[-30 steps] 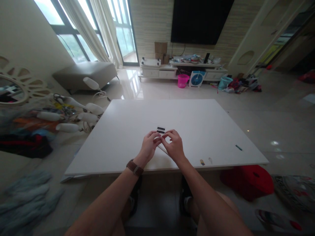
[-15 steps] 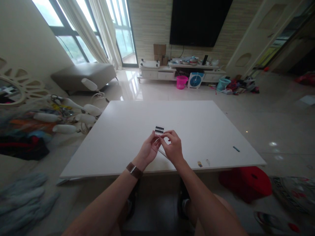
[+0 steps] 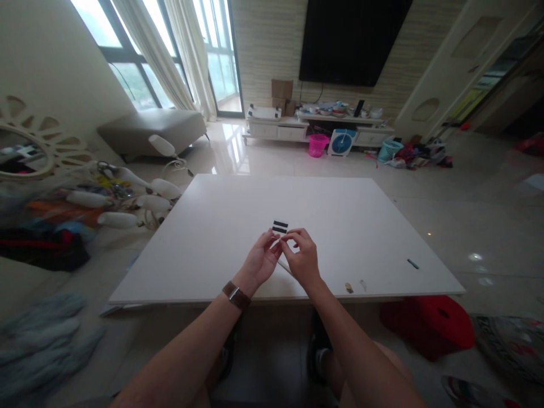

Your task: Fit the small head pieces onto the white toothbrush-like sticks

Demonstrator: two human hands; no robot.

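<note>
Over the middle of the white table [image 3: 238, 209], my left hand [image 3: 261, 258] pinches a small flat white card [image 3: 280, 227] with two black stripes by its lower edge. My right hand [image 3: 302, 255] meets it there, its thumb and index finger pressed together at the card's lower right. Whatever lies between those right fingertips is too small to make out. Below the hands, a thin pale stick-like strip [image 3: 285, 267] lies on the table, partly covered by my right hand. A brown watch strap circles my left wrist.
On the table's right lies a small dark green strip [image 3: 412, 264]. Near the front edge are a small yellowish piece [image 3: 349, 288] and a clear scrap [image 3: 362, 285]. A red stool [image 3: 442, 323] stands by the front right edge; a lamp with white shades [image 3: 153, 204] is at the left.
The whole view has shifted slightly, so everything appears a little further right. Both hands keep their hold by the striped card, which looks slightly more tilted.
</note>
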